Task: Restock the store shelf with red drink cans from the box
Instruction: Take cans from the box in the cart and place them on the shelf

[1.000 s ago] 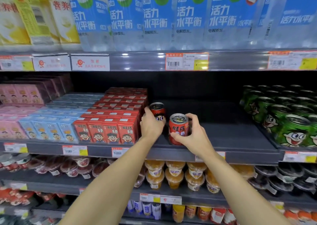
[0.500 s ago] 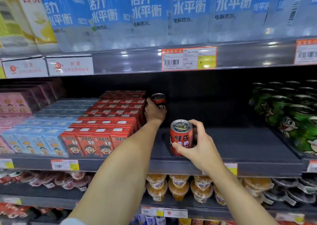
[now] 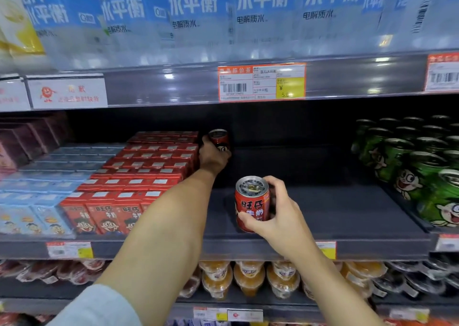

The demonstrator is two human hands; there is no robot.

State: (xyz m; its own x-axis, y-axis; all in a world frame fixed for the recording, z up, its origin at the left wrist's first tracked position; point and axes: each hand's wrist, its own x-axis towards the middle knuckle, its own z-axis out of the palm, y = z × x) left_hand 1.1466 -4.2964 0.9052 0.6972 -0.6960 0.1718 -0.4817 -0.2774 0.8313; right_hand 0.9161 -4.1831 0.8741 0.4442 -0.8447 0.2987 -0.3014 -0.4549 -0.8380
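Note:
My left hand [image 3: 212,159] reaches deep into the dark middle shelf [image 3: 323,216] and grips a red drink can [image 3: 219,140] upright at the back, right beside the red cartons. My right hand [image 3: 275,214] holds a second red can [image 3: 252,202] upright near the shelf's front edge; its base looks to be at or just above the shelf surface. The box the cans come from is out of view.
Red milk cartons [image 3: 149,176] fill the shelf to the left, with blue cartons [image 3: 37,201] beyond. Green cans [image 3: 422,171] stand in rows on the right. Water bottles [image 3: 198,15] line the shelf above; jelly cups [image 3: 248,278] sit below. Bare shelf lies between cartons and green cans.
My left hand has pushed its can farther back along the cartons. My right hand and its can stay near the front edge. The camera has moved closer to the shelf.

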